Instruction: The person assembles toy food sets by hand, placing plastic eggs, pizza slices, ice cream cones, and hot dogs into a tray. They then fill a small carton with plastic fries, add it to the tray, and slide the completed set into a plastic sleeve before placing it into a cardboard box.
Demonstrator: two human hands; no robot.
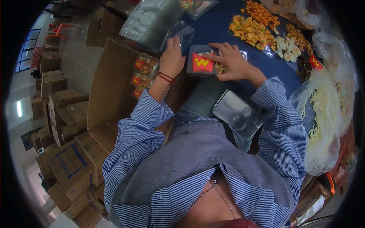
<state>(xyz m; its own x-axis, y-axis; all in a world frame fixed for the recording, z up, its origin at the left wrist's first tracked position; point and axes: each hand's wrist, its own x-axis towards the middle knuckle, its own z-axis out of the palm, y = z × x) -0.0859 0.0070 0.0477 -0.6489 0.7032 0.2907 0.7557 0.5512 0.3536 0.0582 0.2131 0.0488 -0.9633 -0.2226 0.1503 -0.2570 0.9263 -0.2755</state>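
Observation:
My right hand (pixel 234 62) is closed over a clear plastic tray (pixel 191 69), its fingers reaching across the top and side. Inside that tray sits a red toy fries box (pixel 202 62) with a yellow mark, beside a small round multicoloured toy food piece (pixel 220 68). Just left of the tray, my left hand (pixel 172 57) has its fingers drawn together at the edge of a thin clear plastic piece (pixel 186 35); the exact grip is partly hidden. On my lap lies another clear moulded plastic tray (pixel 238 114).
Stacked clear trays (pixel 150 22) stand at the back left. An open cardboard box (pixel 110 76) on my left holds several filled packs (pixel 138 78). Piles of toy food pieces (pixel 253 32) cover the blue table (pixel 213 28), with plastic bags (pixel 323 125) at right. Cartons (pixel 70 163) are stacked far left.

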